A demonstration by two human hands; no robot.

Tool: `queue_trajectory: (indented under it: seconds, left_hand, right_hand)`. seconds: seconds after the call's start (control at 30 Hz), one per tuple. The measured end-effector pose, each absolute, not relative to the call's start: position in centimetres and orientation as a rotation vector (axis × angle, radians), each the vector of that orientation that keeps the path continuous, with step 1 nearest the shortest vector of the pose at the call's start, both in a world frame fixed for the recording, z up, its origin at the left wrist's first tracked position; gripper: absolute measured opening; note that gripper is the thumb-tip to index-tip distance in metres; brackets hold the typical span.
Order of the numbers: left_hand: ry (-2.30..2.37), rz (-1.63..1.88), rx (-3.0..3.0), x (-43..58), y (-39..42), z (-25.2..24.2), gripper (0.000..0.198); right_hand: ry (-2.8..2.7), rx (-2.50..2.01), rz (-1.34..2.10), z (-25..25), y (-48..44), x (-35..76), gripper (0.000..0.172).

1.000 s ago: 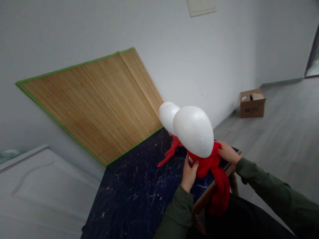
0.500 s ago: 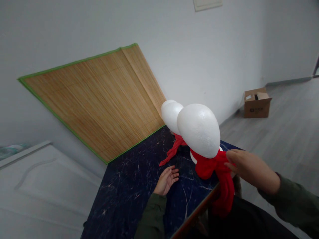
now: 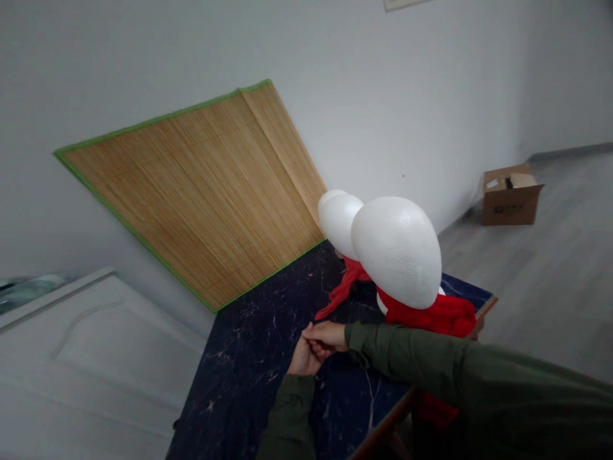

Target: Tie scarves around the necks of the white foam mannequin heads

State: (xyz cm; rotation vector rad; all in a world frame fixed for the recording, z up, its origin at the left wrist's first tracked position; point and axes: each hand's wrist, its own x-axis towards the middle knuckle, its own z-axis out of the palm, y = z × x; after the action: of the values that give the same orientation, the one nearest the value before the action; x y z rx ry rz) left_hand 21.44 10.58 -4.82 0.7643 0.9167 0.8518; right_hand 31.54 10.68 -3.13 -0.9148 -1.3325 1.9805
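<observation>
Here, left hand (image 3: 303,355) and right hand (image 3: 329,336) meet, loosely curled; whether holding anything, I cannot tell. Red cloth (image 3: 433,316) lies beneath the nearer white form (image 3: 396,250) by the tabletop's (image 3: 249,358) edge; the crossing right sleeve (image 3: 426,354) could snag it.

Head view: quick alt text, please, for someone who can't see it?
Right hand meets left hand over a dark table. Ahead and right, white heads have red cloth below; behind, a green-edged mat.
</observation>
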Motion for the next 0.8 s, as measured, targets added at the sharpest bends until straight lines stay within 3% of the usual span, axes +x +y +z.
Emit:
queue_trajectory:
  seconds: [0.2, 0.8]
  left_hand:
    - [1.029, 0.940, 0.714, 21.8, 10.3, -5.3, 0.037]
    - [1.081, 0.947, 0.759, 22.1, 9.7, -5.0, 0.040]
  right_hand:
    - [-1.123, -0.731, 2.396, -4.5, 12.0, 32.8, 0.055]
    - [-1.171, -0.869, 2.334, -3.7, 11.7, 32.7, 0.050]
